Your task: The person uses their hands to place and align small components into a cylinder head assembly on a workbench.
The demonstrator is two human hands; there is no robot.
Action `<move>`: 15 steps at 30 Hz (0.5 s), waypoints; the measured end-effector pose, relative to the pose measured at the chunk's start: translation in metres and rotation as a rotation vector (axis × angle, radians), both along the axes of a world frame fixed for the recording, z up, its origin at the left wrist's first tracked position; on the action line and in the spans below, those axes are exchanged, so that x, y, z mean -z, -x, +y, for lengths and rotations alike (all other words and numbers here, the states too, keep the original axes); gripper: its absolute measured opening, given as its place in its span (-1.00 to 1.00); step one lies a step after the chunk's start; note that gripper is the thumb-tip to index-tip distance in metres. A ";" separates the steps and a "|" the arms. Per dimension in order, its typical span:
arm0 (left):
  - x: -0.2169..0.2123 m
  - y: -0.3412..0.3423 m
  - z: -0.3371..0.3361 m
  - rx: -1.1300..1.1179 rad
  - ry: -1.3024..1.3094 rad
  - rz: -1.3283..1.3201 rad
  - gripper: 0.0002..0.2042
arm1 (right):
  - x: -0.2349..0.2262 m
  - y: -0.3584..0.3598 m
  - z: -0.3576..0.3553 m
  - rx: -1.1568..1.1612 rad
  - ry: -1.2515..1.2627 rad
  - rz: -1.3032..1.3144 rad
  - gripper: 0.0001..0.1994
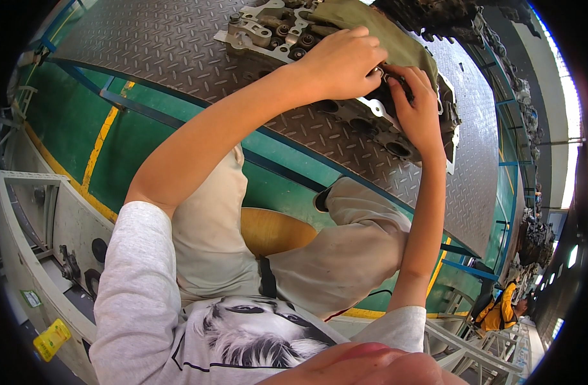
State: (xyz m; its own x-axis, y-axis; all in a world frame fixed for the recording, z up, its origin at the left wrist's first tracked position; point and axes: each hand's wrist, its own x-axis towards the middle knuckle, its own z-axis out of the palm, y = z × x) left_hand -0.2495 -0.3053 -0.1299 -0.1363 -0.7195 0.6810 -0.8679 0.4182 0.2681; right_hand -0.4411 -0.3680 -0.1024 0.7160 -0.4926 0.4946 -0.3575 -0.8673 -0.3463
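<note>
An engine cylinder head (300, 45) lies on a dark diamond-plate metal table (153, 45), its openings and bolts showing toward me. An olive-green cloth (397, 35) is draped over its far middle. My left hand (350, 64) rests across the cylinder head with its fingers curled down beside the cloth. Close to it, at the right, my right hand (415, 106) has thumb and fingers bent together over the same spot. The fingertips of both hands nearly meet over a small metal part, mostly hidden by the fingers, so I cannot tell what they grip.
A larger dark engine assembly (435, 16) stands at the table's far edge. Blue frame bars (146, 109) run beneath the tabletop. To the left is a grey cabinet (56, 218) with a yellow packet (51, 340). A person in a yellow jacket (499, 311) is at the far right.
</note>
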 end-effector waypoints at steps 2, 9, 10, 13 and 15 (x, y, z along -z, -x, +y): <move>-0.003 0.000 0.002 0.035 -0.051 -0.007 -0.77 | -0.001 0.001 0.001 0.000 0.015 0.004 -0.81; 0.000 -0.003 0.001 0.039 -0.076 -0.019 -0.74 | -0.001 0.000 0.001 -0.001 0.013 0.011 -0.78; 0.000 -0.002 0.001 0.039 -0.075 -0.023 -0.74 | -0.001 0.000 0.000 0.007 0.006 0.008 -0.78; -0.002 0.000 0.002 0.054 -0.105 -0.018 -0.75 | -0.001 0.001 0.000 -0.010 0.016 0.005 -0.78; -0.001 0.001 0.001 0.048 -0.107 -0.011 -0.75 | 0.000 0.001 0.001 -0.002 0.010 0.006 -0.78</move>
